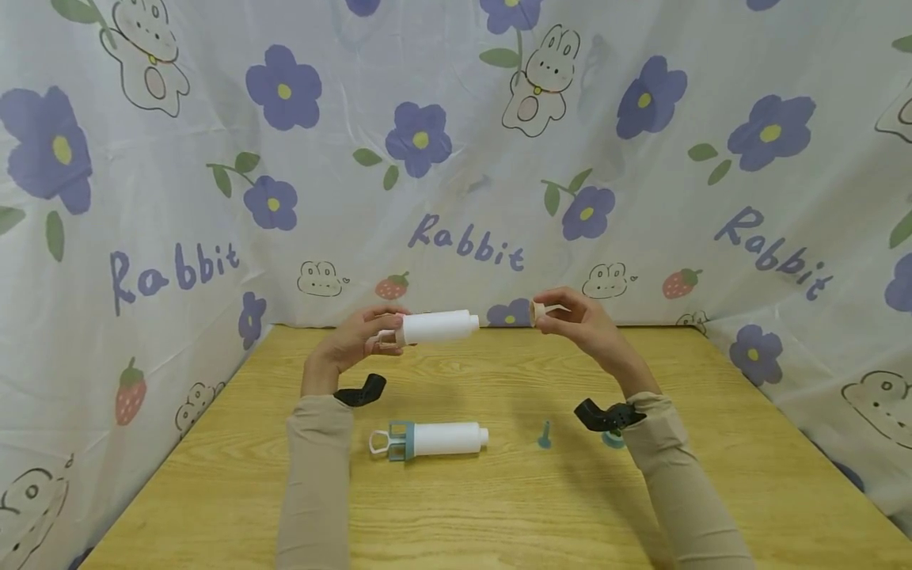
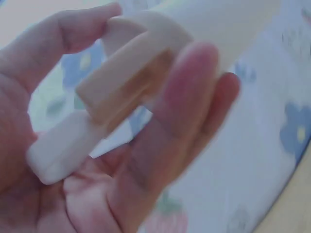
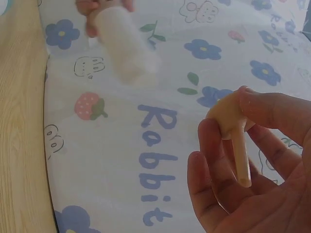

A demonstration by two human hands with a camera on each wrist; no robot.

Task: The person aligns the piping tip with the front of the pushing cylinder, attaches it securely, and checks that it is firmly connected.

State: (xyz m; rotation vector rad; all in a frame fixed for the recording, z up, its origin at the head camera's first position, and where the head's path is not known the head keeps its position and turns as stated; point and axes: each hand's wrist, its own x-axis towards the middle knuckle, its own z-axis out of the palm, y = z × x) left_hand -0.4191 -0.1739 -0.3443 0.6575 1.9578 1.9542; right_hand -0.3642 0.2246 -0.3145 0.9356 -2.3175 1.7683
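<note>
Raised above the back of the table, my left hand (image 1: 345, 340) grips a syringe-like plunger tube by its beige collar end. The tube's white barrel (image 1: 436, 327) points right, slightly upward, with a narrow stepped tip. In the left wrist view, thumb and fingers hold the beige collar (image 2: 146, 29), and a pale plunger handle (image 2: 63, 148) reaches the palm. To the right, my right hand (image 1: 587, 326) pinches a beige nozzle cap (image 3: 224, 116) by its wide part. The cap's thin spout (image 3: 241, 160) points towards the palm. A gap separates cap and barrel tip.
A similar white plunger tube (image 1: 447, 438) with a teal collar lies on the wooden table (image 1: 456, 514). Right of it stands a teal nozzle (image 1: 545, 435). Another teal piece (image 1: 613, 438) is partly hidden by the right wrist mount. A patterned curtain (image 1: 470, 198) hangs behind.
</note>
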